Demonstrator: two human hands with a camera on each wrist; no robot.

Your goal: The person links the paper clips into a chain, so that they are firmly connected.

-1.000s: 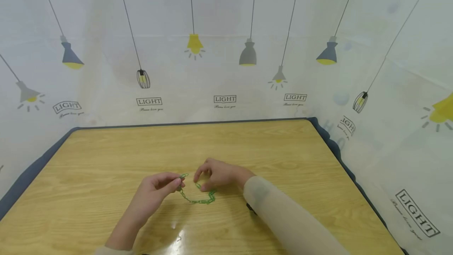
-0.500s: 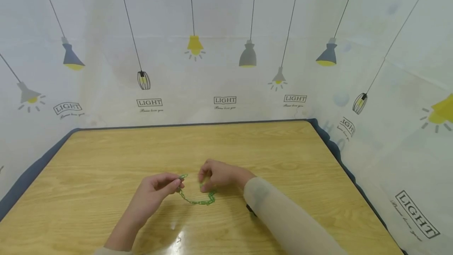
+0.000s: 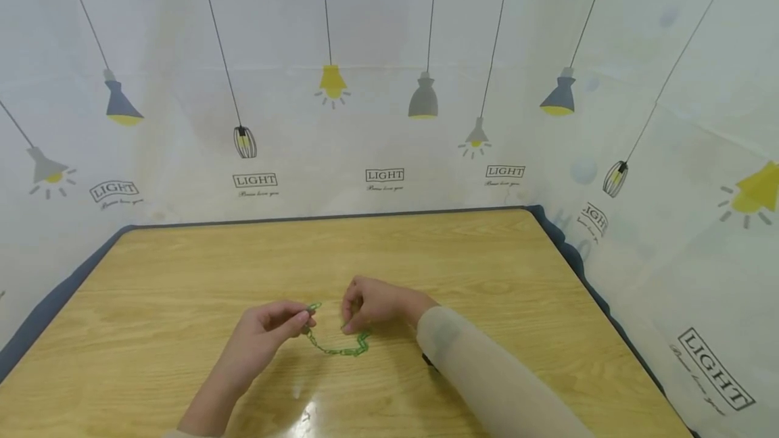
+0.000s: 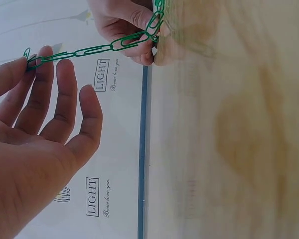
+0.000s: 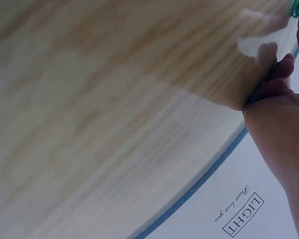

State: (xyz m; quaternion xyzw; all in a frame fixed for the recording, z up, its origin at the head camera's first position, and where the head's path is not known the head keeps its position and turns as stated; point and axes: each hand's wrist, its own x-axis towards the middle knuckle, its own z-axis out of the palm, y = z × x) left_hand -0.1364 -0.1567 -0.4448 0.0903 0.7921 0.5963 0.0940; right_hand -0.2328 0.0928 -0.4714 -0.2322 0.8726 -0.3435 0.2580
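A chain of linked green paper clips (image 3: 341,352) hangs from my left hand (image 3: 258,333), whose thumb and index finger pinch its end link. From there the chain dips to the wooden table and bunches up just below my right hand (image 3: 377,301). The left wrist view shows the linked clips (image 4: 92,51) stretched from the left fingertips toward the right hand, the other left fingers spread. My right hand is bent down near the table, thumb and index finger pinching a green paper clip (image 3: 343,327), mostly hidden by the fingers.
The wooden table (image 3: 475,255) has a dark blue edging (image 3: 328,217) along its back and sides. Behind it hangs a white wall covering (image 3: 292,120) printed with lamps. A dark small object (image 3: 429,361) shows beneath the right sleeve (image 3: 487,363).
My right hand has shifted slightly right and down, and the clip between its fingers has turned, showing less now. My left hand keeps its pinch on the chain, nearly still.
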